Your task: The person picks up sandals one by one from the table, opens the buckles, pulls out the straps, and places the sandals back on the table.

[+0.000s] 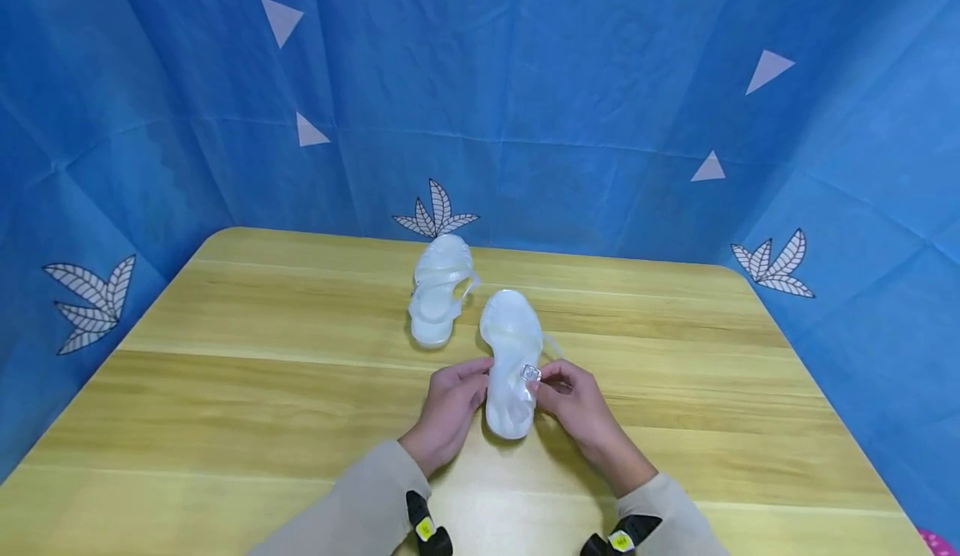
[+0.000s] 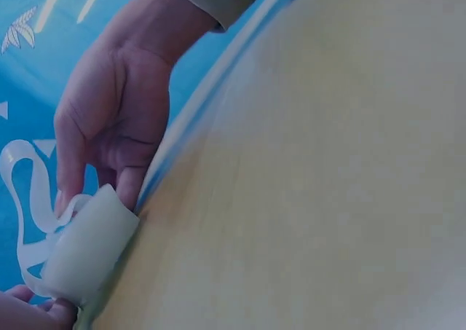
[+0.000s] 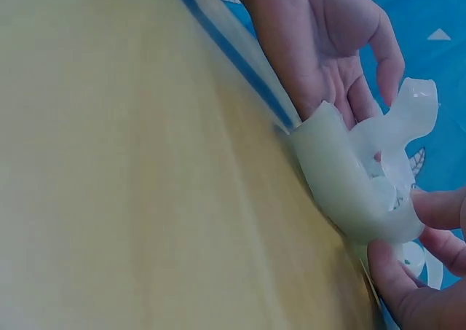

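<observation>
A translucent white sandal [image 1: 513, 343] stands sole-down on the table between both hands, heel toward me. On its left side my left hand [image 1: 448, 410] grips the edge, thumb and fingers about it. From the right, my right hand [image 1: 576, 406] pinches the strap by a clear square buckle [image 1: 530, 373]. A thin loose strap end [image 1: 553, 344] sticks out beyond the right fingers. In the left wrist view, the sandal's heel [image 2: 91, 246] faces the camera, its strap [image 2: 29, 199] looping up. In the right wrist view, fingers hide part of the strap [image 3: 419, 111].
A second white sandal [image 1: 431, 306] sits farther back and slightly left, its strap out to the right. Beneath everything is a wood-grain table [image 1: 262, 389] with rounded far corners. Blue patterned cloth [image 1: 525, 81] hangs behind and at both sides.
</observation>
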Demonstrator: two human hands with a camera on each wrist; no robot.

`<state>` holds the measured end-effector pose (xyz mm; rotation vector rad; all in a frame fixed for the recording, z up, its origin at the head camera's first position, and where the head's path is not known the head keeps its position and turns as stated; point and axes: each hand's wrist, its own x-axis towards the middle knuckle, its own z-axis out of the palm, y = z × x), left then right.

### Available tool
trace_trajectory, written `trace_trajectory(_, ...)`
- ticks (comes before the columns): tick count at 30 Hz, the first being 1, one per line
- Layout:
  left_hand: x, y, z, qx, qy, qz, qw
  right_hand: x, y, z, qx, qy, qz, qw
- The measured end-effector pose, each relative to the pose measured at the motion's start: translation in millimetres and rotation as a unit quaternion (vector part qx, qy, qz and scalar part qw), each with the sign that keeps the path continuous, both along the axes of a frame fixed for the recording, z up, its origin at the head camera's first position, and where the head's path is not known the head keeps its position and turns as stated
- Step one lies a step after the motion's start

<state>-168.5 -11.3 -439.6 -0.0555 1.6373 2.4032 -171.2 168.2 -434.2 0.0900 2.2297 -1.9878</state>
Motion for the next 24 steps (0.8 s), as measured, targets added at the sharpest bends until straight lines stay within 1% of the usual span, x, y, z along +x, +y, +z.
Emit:
trace_trajectory(8, -24.5, 5.4, -8.0, -0.016, 0.012, 0.019, 0.9996, -25.1, -3, -4.3, -0.005, 0.004, -0.024, 0.9997)
trace_trajectory(10, -28.9, 5.5, -9.2, -0.023, 0.023, 0.030, 0.9990, -30.5, -5, -4.3, -0.001, 0.004, -0.026, 0.9996)
trace_trajectory(15, -31.4, 3.8, -9.6, -0.048, 0.052, 0.058, 0.9958, -43.9, -7, -3.5, 0.011, 0.011, -0.028, 0.9995)
trace_trajectory(19, -32.2, 3.9, -9.3, -0.069, 0.044, 0.066, 0.9945, -54.8, -8, -2.5, 0.017, 0.018, -0.037, 0.9990)
trace_trajectory(24, -33.9, 4.1, -7.8, -0.081, 0.034, 0.068, 0.9938, -64.9, -10, -2.4, 0.032, 0.019, -0.046, 0.9982)
